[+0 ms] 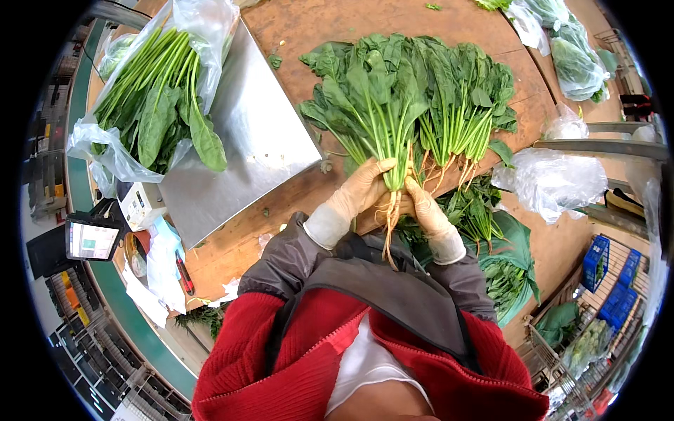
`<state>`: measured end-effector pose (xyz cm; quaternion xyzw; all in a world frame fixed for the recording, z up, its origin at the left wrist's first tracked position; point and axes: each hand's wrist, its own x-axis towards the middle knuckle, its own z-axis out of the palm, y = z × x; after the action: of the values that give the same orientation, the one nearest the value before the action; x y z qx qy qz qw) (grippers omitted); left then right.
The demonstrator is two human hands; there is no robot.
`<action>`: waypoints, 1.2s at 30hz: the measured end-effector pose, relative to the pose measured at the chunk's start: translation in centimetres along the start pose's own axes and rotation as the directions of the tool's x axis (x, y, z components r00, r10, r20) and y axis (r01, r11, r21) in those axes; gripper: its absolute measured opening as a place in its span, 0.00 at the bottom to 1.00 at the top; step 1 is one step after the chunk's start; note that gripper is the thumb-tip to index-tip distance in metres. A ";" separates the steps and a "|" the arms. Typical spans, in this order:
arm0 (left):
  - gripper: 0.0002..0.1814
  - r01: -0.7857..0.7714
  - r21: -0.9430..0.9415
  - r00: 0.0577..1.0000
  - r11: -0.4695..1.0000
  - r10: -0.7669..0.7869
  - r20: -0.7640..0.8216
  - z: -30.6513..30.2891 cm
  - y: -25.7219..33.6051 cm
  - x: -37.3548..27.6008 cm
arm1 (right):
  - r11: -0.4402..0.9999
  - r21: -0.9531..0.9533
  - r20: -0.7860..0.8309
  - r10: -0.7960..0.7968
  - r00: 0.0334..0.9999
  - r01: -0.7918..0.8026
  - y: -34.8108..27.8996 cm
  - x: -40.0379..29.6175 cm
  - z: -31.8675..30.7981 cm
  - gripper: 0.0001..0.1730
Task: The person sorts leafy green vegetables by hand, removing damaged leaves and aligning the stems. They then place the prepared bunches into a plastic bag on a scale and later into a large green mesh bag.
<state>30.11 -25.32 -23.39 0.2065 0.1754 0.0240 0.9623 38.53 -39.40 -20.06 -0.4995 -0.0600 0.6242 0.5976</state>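
Note:
Both my hands wear pale gloves and hold a bunch of spinach (392,113) with its roots pointing towards me. My left hand (363,189) grips the stem bases from the left, its thumb across them. My right hand (425,208) closes on the same bases from the right; some of its fingers are hidden behind the roots. More rooted spinach (458,116) lies on the wooden table (284,31), just beyond and to the right. At the upper left, spinach in an open clear plastic bag (208,31) rests on a metal plate (253,131).
Left of me are a small screen (92,241), a white device (141,205) and a red-and-black tool (184,276). Clear plastic bags (561,179) lie at the right by a metal rail (605,148). Below them sits a green sack of greens (518,237); blue crates (596,263) stand farther right.

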 end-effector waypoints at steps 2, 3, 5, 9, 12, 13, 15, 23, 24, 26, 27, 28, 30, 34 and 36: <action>0.22 0.022 -0.022 0.993 1.000 -0.025 -0.114 -0.7 -0.8 -0.1 | 0.973 -0.215 -0.178 -0.118 0.977 0.079 2.3 0.7 -3.9 0.26; 0.22 0.007 -0.034 0.994 0.999 -0.011 -0.113 -0.4 -1.0 -0.3 | 0.959 -0.239 -0.308 -0.221 0.926 0.149 1.6 0.3 -3.0 0.26; 0.22 -0.027 -0.054 0.994 0.998 0.021 -0.106 0.0 -1.4 -0.5 | 0.907 -0.356 -0.339 -0.350 0.873 0.226 0.4 0.5 -0.9 0.21; 0.21 0.055 -0.146 0.995 0.988 -0.067 -0.080 0.6 -1.6 -0.8 | 0.946 -0.178 -0.431 -0.322 0.843 0.270 1.2 1.1 -0.4 0.11; 0.23 0.075 -0.195 0.995 0.978 -0.086 -0.052 -0.1 -1.9 -0.7 | 0.956 -0.073 -0.441 -0.288 0.850 0.285 1.0 0.4 0.0 0.07; 0.23 0.078 -0.220 0.995 0.972 -0.088 -0.037 -0.4 -2.1 -0.7 | 0.955 -0.007 -0.394 -0.276 0.877 0.298 0.4 -0.2 0.3 0.07; 0.24 0.133 -0.285 0.988 0.949 -0.149 -0.034 -0.6 -1.9 -0.9 | 0.943 0.123 -0.298 -0.261 0.918 0.308 -0.5 -1.0 0.7 0.07; 0.26 0.059 -0.184 0.993 0.981 -0.077 -0.092 -1.0 -2.3 -0.5 | 0.967 0.252 0.223 -0.093 0.970 0.034 -1.8 -4.1 -1.5 0.09; 0.27 0.051 -0.183 0.992 0.982 -0.071 -0.107 -1.3 -2.4 -0.5 | 0.987 0.152 0.136 -0.068 0.988 0.047 -1.9 -4.1 -1.0 0.13; 0.30 0.071 -0.183 0.984 0.980 -0.100 -0.149 -0.7 -2.2 -0.8 | 0.979 -0.161 -0.106 -0.145 0.984 0.127 -1.7 -2.5 -0.1 0.18; 0.31 0.057 -0.149 0.985 0.987 -0.080 -0.154 0.1 -2.1 -1.0 | 0.940 -0.316 -0.216 -0.206 0.954 0.131 -1.3 -1.4 0.2 0.20; 0.31 0.041 -0.119 0.987 0.992 -0.059 -0.151 1.1 -2.0 -0.7 | 0.885 -0.459 -0.315 -0.252 0.915 0.086 -1.0 -0.3 0.2 0.28; 0.34 0.016 -0.061 0.985 0.998 -0.026 -0.168 2.4 -1.7 -0.8 | 0.792 -0.611 -0.417 -0.296 0.860 -0.024 -1.5 0.7 0.8 0.28; 0.32 -0.040 -0.115 0.991 0.993 0.024 -0.135 0.4 -2.1 -0.6 | 0.963 -0.260 -0.444 -0.191 0.875 0.078 -1.6 1.4 0.5 0.20; 0.34 0.000 -0.220 0.980 0.976 -0.044 -0.194 0.8 -1.6 -0.6 | 0.981 -0.154 -0.493 -0.183 0.851 0.122 -1.3 1.5 0.5 0.17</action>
<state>29.78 -27.18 -23.15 0.0939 0.2686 0.0529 0.9572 39.45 -37.55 -19.80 -0.6731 0.0223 0.4179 0.6097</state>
